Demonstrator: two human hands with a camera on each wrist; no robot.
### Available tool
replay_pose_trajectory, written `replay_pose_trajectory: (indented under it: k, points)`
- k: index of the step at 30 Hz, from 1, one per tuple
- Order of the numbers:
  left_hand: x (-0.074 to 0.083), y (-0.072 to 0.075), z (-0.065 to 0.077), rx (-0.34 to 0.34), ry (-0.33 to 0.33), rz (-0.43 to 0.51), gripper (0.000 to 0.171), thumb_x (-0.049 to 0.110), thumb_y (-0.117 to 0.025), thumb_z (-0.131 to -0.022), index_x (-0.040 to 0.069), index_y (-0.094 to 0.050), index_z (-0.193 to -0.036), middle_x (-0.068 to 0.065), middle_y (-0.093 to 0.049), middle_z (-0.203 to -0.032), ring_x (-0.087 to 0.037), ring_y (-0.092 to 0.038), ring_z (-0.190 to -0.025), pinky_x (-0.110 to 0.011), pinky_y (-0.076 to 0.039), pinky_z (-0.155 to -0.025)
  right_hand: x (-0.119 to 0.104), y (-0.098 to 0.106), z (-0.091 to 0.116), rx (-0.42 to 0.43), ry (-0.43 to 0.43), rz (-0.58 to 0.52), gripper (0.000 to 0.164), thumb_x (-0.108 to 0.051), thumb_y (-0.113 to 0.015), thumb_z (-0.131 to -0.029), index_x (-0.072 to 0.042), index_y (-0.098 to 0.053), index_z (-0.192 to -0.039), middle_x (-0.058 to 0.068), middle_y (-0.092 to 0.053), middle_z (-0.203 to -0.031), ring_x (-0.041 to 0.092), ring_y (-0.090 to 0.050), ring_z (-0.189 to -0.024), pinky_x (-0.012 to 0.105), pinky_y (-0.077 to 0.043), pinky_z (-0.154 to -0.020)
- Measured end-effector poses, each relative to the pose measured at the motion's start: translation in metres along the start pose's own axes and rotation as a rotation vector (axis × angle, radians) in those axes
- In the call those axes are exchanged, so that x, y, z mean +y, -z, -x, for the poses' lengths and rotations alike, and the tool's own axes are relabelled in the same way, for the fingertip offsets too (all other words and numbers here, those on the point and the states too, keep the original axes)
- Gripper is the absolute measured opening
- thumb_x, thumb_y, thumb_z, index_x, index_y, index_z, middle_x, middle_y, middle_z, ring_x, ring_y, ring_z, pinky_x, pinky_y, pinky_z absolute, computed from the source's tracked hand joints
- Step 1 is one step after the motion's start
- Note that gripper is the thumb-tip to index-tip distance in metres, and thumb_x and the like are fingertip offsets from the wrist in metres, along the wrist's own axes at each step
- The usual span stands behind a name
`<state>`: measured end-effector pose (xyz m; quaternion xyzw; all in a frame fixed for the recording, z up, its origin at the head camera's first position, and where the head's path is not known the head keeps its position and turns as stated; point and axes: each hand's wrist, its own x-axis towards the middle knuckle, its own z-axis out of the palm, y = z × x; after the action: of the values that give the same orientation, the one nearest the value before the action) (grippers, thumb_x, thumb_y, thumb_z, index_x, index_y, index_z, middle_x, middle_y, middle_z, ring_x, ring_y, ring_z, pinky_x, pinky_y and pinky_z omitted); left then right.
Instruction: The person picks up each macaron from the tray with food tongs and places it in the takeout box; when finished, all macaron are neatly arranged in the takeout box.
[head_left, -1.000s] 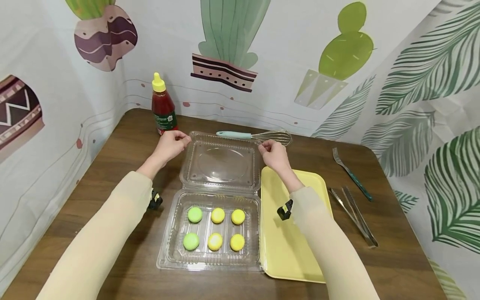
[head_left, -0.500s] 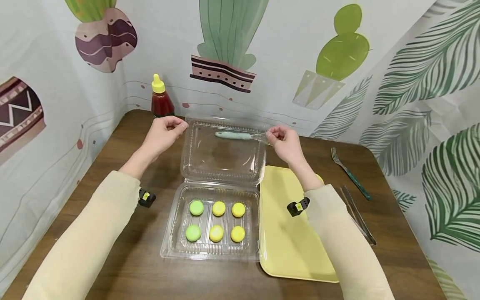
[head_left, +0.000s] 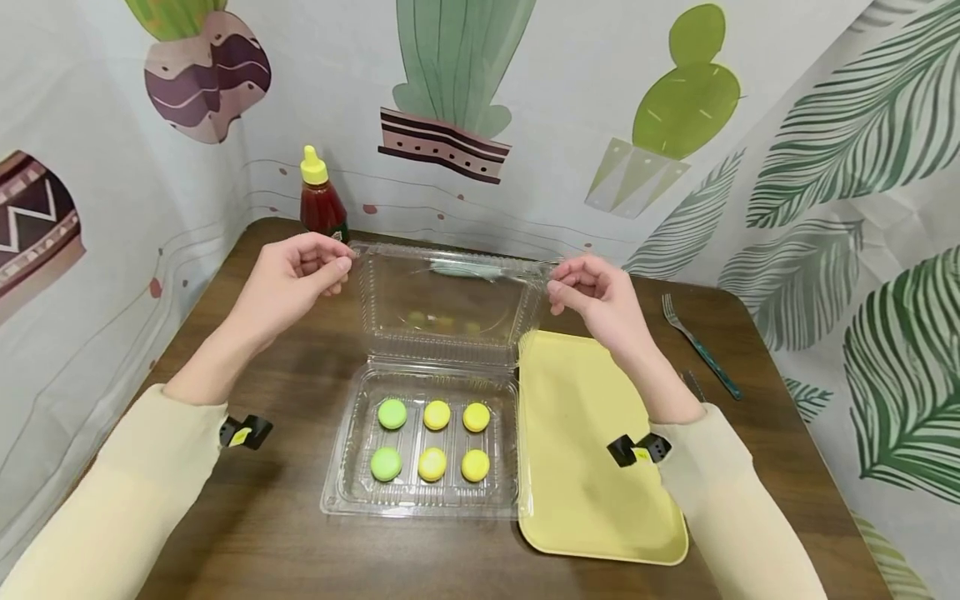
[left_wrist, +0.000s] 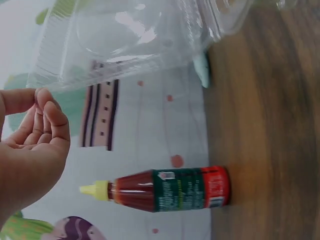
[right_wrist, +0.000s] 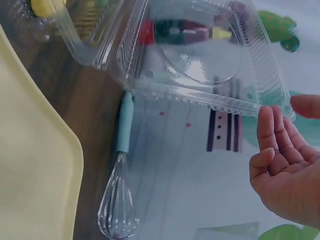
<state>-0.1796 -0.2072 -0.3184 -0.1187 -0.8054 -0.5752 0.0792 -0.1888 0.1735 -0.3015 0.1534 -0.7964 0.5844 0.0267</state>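
Note:
A clear plastic clamshell container lies on the table with its lid raised nearly upright at the far side. My left hand pinches the lid's far left corner between thumb and fingers. At the opposite corner, my right hand pinches the lid's edge, as the right wrist view also shows. Two green macarons sit in the left column of the base, and several yellow macarons fill the columns to their right.
A yellow tray lies right against the container. Behind the lid are a whisk and a red sauce bottle. A fork lies at the right; the right arm mostly hides the tongs.
The lid has swung up from lying flat at the back to nearly upright, both hands rising with it and coming nearer. The base shifted slightly away early on.

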Motion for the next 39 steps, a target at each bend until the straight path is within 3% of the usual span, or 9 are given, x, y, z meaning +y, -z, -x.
replay_pose_trajectory:
  k: [6, 10, 14, 17, 21, 26, 32, 39]
  points:
    - [0.018, 0.001, 0.031, -0.028, -0.032, 0.01, 0.02, 0.015, -0.062, -0.1, -0.003, -0.066, -0.107, -0.004, -0.068, -0.083, -0.016, -0.065, -0.071, -0.022, -0.053, -0.068, -0.007, 0.0, 0.03, 0.0, 0.074, -0.03, 0.017, -0.009, -0.062, -0.099, 0.008, -0.062, -0.096, 0.009, -0.066, -0.073, 0.021, -0.065, -0.064, 0.03, -0.056, -0.074]
    - [0.025, 0.002, 0.052, -0.06, -0.042, -0.013, 0.016, 0.014, -0.061, -0.1, -0.001, -0.067, -0.102, -0.004, -0.067, -0.082, -0.017, -0.065, -0.072, -0.023, -0.053, -0.067, -0.006, -0.003, 0.053, 0.0, 0.157, -0.028, 0.012, 0.0, -0.059, -0.098, 0.006, -0.063, -0.088, 0.009, -0.063, -0.068, 0.02, -0.061, -0.061, 0.025, -0.049, -0.064]
    - [0.026, 0.003, 0.076, -0.09, -0.063, -0.059, 0.007, 0.008, -0.063, -0.099, 0.004, -0.068, -0.099, -0.004, -0.066, -0.082, -0.017, -0.063, -0.072, -0.022, -0.052, -0.066, 0.0, -0.008, 0.074, -0.061, 0.291, -0.045, 0.014, 0.01, -0.058, -0.093, 0.001, -0.063, -0.084, 0.006, -0.058, -0.068, 0.016, -0.054, -0.061, 0.027, -0.041, -0.058]
    - [0.024, 0.003, 0.095, -0.106, -0.076, -0.065, 0.007, 0.003, -0.064, -0.097, 0.008, -0.068, -0.098, -0.004, -0.065, -0.082, -0.016, -0.061, -0.072, -0.023, -0.051, -0.065, 0.009, -0.011, 0.086, -0.128, 0.37, -0.065, 0.014, 0.009, -0.061, -0.093, -0.002, -0.062, -0.084, 0.004, -0.056, -0.072, 0.014, -0.05, -0.065, 0.028, -0.04, -0.058]
    - [0.018, -0.001, 0.118, -0.121, -0.091, -0.048, 0.014, -0.002, -0.064, -0.095, 0.012, -0.067, -0.095, -0.001, -0.062, -0.08, -0.015, -0.059, -0.071, -0.025, -0.048, -0.061, 0.023, -0.014, 0.1, -0.219, 0.466, -0.097, 0.011, 0.002, -0.067, -0.092, -0.005, -0.061, -0.086, 0.002, -0.054, -0.073, 0.013, -0.047, -0.066, 0.028, -0.038, -0.057]
    - [0.005, -0.009, 0.141, -0.141, -0.163, -0.049, 0.027, -0.007, -0.067, -0.09, 0.019, -0.066, -0.091, 0.003, -0.061, -0.08, -0.012, -0.056, -0.074, -0.024, -0.045, -0.065, 0.039, -0.018, 0.119, -0.325, 0.582, -0.115, 0.016, 0.003, -0.072, -0.086, -0.007, -0.06, -0.088, 0.0, -0.053, -0.072, 0.011, -0.047, -0.064, 0.023, -0.034, -0.053]
    - [-0.01, -0.014, 0.165, -0.172, -0.175, -0.088, 0.034, -0.008, -0.07, -0.087, 0.025, -0.064, -0.09, 0.008, -0.061, -0.079, -0.008, -0.058, -0.074, -0.021, -0.047, -0.068, 0.051, -0.027, 0.139, -0.389, 0.609, -0.044, 0.031, 0.007, -0.079, -0.074, -0.012, -0.058, -0.086, -0.002, -0.05, -0.071, 0.009, -0.047, -0.063, 0.019, -0.035, -0.055]
    - [-0.028, -0.019, 0.18, -0.232, -0.221, -0.101, 0.035, -0.01, -0.073, -0.084, 0.023, -0.064, -0.091, 0.01, -0.061, -0.079, -0.006, -0.056, -0.071, -0.02, -0.045, -0.063, 0.066, -0.035, 0.156, -0.418, 0.633, 0.054, 0.03, 0.0, -0.083, -0.076, -0.013, -0.057, -0.084, -0.003, -0.048, -0.071, 0.008, -0.047, -0.065, 0.013, -0.04, -0.06]
